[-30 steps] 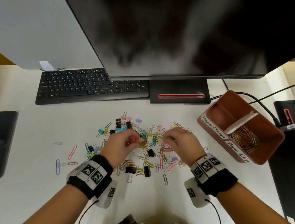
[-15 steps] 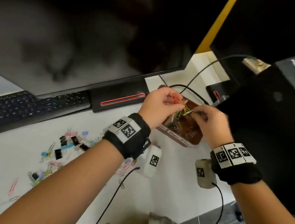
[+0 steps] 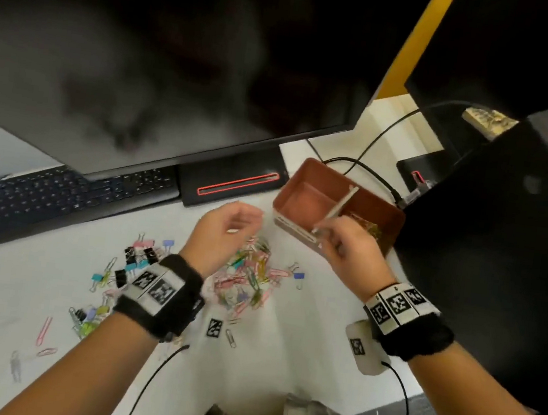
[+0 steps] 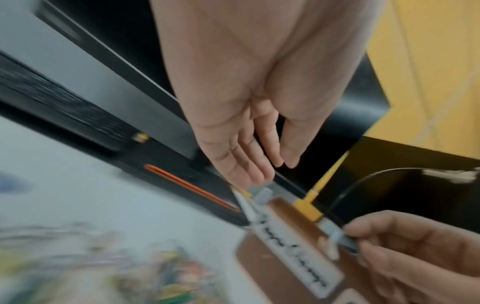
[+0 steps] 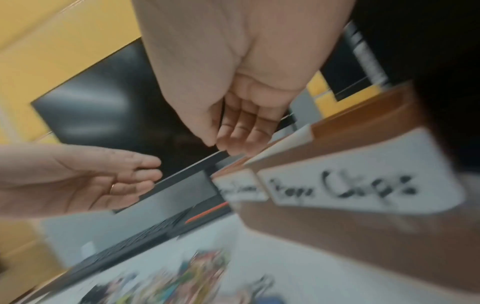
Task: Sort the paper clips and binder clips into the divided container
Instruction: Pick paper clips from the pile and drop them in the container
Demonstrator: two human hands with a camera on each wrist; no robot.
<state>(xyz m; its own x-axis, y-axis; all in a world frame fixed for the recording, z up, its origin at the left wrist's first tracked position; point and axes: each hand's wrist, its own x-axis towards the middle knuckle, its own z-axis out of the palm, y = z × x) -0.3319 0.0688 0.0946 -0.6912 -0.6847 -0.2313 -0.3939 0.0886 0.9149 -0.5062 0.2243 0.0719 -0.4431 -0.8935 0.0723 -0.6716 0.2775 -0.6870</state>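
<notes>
Two bare hands hover over a white desk (image 3: 281,363). The left hand (image 3: 224,232), fingers relaxed and empty, hangs above a colourful pile of clips (image 3: 246,280). The right hand (image 3: 347,247), loosely curled, appears empty beside the brown divided box (image 3: 302,190). Next, pinching one clip type at a time should avoid tangles.

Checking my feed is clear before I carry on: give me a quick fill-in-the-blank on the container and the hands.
1. Seen from the head view, the paper clips inside the divided container lie in its ___ compartment.
2. A ___ divider separates the two compartments.
3. The left hand, above the loose clip pile, holds ___.
Missing words: right; white; nothing.
</notes>
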